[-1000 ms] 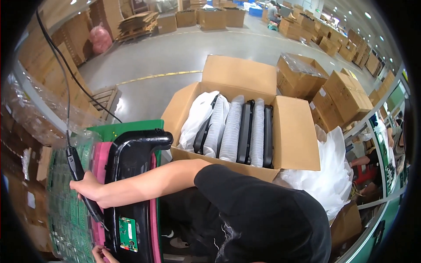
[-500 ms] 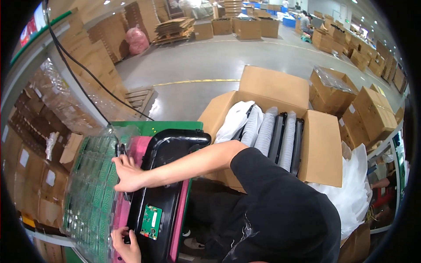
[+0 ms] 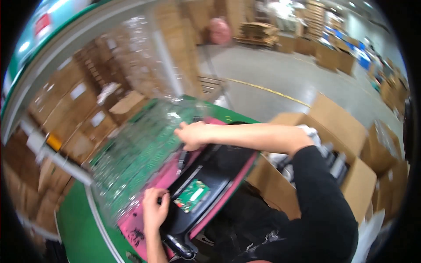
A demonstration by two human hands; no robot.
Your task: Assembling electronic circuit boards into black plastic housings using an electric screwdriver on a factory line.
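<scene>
A long black plastic housing (image 3: pixel 219 168) lies on a pink mat (image 3: pixel 131 223), with a green circuit board (image 3: pixel 193 196) in it. My right hand (image 3: pixel 193 135) is closed round a slim black electric screwdriver (image 3: pixel 182 163), whose lower part points down at the housing's left edge. The tip is too blurred to make out. My left hand (image 3: pixel 155 206) is beside the near part of the same edge, thumb and fingers pinched together; whatever they hold is hidden. Several small black pieces, perhaps screws, are scattered on the mat near the left wrist.
Clear plastic trays (image 3: pixel 136 153) cover the green bench top (image 3: pixel 76 219) left of the mat. At right stands an open carton (image 3: pixel 274 186) of wrapped parts. A metal post (image 3: pixel 169 61) and stacked cartons (image 3: pixel 74 118) rise beyond the bench.
My view has swung to the left, so the bench and housing appear turned and further right. Both hands stay along the housing's left edge, the right one still round the screwdriver.
</scene>
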